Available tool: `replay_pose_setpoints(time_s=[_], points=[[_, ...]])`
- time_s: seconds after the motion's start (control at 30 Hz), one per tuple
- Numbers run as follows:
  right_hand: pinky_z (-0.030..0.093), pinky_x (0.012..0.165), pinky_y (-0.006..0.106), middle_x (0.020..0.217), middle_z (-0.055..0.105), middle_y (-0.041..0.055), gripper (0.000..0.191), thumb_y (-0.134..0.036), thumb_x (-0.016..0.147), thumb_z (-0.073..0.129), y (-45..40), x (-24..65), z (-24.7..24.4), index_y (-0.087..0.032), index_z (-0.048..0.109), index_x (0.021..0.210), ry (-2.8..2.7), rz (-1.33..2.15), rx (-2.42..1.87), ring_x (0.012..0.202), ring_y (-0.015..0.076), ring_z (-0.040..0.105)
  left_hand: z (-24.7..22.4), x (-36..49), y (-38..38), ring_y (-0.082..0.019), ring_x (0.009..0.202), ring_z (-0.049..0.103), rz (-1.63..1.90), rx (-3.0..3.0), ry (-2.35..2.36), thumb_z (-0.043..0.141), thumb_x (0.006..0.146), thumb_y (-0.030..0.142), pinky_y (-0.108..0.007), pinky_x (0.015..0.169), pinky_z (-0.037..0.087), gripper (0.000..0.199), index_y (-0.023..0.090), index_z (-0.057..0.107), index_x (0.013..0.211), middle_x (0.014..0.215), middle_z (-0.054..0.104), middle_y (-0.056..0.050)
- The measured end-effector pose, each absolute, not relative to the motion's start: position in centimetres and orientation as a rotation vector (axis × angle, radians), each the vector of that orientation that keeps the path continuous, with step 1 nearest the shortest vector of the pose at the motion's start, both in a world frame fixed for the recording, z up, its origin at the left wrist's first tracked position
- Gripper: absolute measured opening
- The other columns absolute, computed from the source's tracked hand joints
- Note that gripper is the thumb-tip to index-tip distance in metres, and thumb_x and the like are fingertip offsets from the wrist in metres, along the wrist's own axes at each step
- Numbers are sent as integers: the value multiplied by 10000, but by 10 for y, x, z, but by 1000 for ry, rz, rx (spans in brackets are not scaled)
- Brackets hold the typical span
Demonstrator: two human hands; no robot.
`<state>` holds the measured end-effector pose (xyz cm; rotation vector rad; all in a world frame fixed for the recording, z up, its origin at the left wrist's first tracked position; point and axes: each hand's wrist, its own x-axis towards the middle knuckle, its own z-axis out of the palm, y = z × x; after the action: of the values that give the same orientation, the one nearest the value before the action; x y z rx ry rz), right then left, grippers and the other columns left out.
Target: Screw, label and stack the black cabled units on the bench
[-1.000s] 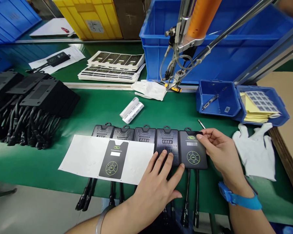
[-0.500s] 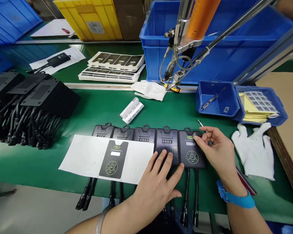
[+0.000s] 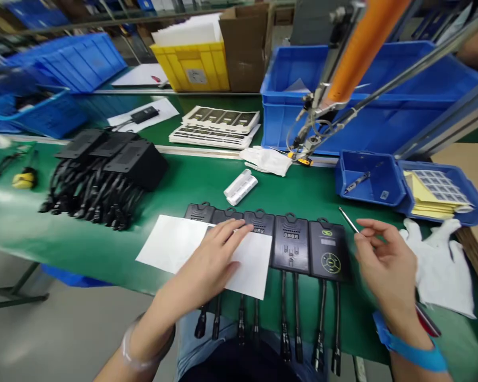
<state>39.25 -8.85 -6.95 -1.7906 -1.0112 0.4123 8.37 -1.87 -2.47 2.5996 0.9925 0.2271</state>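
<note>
left hand [image 3: 209, 260] over white sheet [image 3: 252, 268]

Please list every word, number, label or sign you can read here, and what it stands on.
"8888": display on the black device left of the green-marked panel.
Too small or blurred to read:
panel's green logo;
label on the yellow bin;
print on white rolls;
gridded sheets in the blue tray;
stacked printed sheets;
digits on the third device from left.

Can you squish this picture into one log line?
left hand: over white sheet | right hand: by metal rod, grip unclear | rightmost black device: green markings
</note>
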Motion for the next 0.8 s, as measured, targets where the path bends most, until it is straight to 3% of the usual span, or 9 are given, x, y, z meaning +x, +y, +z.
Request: replay_pose_setpoints(time_s=[0.1, 0.23, 0.33, 0.4, 0.53, 0.63, 0.7, 0.8], points=[[477, 572, 288, 897, 608, 43, 166, -377, 871, 613, -95, 371, -52, -270, 660, 990, -1160, 414, -1769, 738, 174, 568, -23, 56, 0, -338, 1387, 430, 78, 2657, 1066, 674, 806, 67, -574, 1110, 413, 793, 204, 288, 1485, 1483, 474, -146], [507, 568, 265, 927, 636, 39, 109, -304, 918, 583, -99, 327, -32, -291, 669, 983, -1513, 479, -1544, 738, 165, 614, -21, 46, 5, -301, 1150, 613, 83, 2687, 1181, 764, 765, 110, -529, 1017, 492, 705, 174, 443, 1390, 1236, 631, -117], [489, 514, 257, 908, 647, 40, 112, -211, 934, 564, -96, 289, -20, -273, 647, 976, -1737, 495, -1342, 668, 147, 617, -12, 45, 0, -256, 972, 658, 278, 2660, 1245, 666, 851, 102, -419, 863, 553, 379, 165, 604, 1219, 1028, 673, -72], [511, 558, 262, 896, 650, 45, 151, -152, 937, 551, -91, 265, -14, -253, 636, 1010, -1831, 432, -1225, 687, 149, 631, 1, 44, -6, -211, 897, 661, 472, 2541, 1212, 572, 918, 110, -342, 801, 544, 227, 177, 658, 1117, 949, 680, -43], [543, 735, 303, 957, 666, 92, 297, -61, 894, 611, -77, 231, -3, -165, 627, 1172, -1841, 64, -1075, 865, 189, 655, 36, 43, -25, -126, 760, 616, 720, 2186, 1073, 521, 957, 153, -201, 635, 478, 335, 238, 584, 1275, 866, 653, 16], [538, 757, 311, 970, 674, 119, 359, -3, 850, 647, -71, 220, 7, -108, 630, 1193, -1787, -80, -987, 869, 188, 643, 57, 43, -34, -118, 798, 614, 812, 2018, 968, 540, 954, 173, -197, 701, 474, 348, 254, 574, 1290, 887, 666, 20], [534, 729, 311, 926, 684, 112, 322, 23, 832, 652, -69, 221, 15, -102, 658, 1129, -1772, -113, -930, 833, 184, 639, 66, 44, -35, -133, 837, 633, 833, 1895, 935, 549, 955, 204, -221, 762, 483, 285, 232, 616, 1230, 915, 701, 2], [526, 660, 310, 876, 701, 117, 217, 9, 859, 612, -68, 227, 26, -87, 689, 1037, -1818, -212, -843, 793, 192, 647, 74, 45, -26, -149, 796, 645, 748, 1726, 910, 600, 927, 263, -232, 726, 489, 240, 189, 659, 1148, 879, 738, -23]])
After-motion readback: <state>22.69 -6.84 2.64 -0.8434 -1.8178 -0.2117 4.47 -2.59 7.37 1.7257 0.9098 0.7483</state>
